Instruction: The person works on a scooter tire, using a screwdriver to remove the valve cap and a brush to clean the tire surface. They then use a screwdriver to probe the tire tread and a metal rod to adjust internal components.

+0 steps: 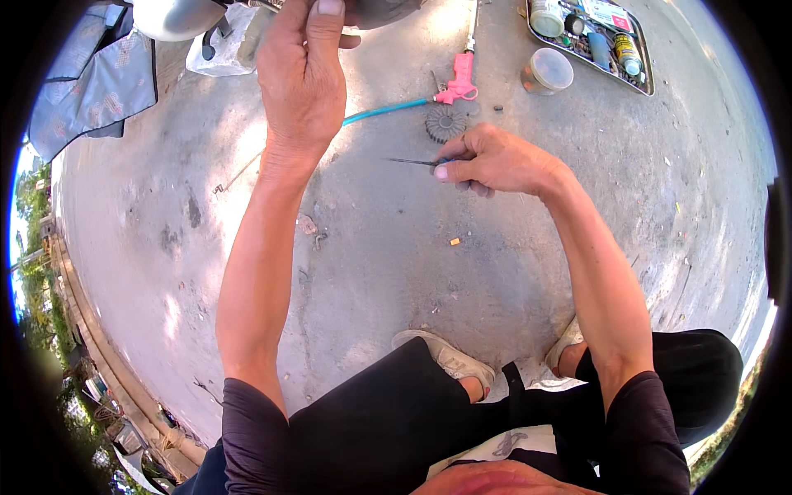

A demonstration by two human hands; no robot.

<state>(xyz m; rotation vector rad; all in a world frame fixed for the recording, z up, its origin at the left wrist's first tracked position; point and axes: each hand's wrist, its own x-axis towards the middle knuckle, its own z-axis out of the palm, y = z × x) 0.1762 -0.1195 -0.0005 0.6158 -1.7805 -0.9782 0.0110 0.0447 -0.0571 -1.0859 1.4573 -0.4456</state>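
Observation:
At the top edge my left hand (305,82) is closed around a dark rounded part (384,11), most of which lies outside the picture. Thumb and fingers press together there, so the exact grip is partly hidden. My right hand (495,161) pinches a thin screwdriver (411,161) by its dark handle, the slim shaft pointing left over the ground. Just beyond the right hand lies a round, dark, finned wheel (446,124). Behind that wheel rests a pink air blow gun (460,81) with a blue hose (384,110) running off to the left.
A clear plastic tub (551,70) stands near a metal tray (650,81) with bottles and small parts at the far right. At far left are a grey sheet (103,87), a pale block (216,54) and a silver rounded body (177,18). My shoe (450,361) is below.

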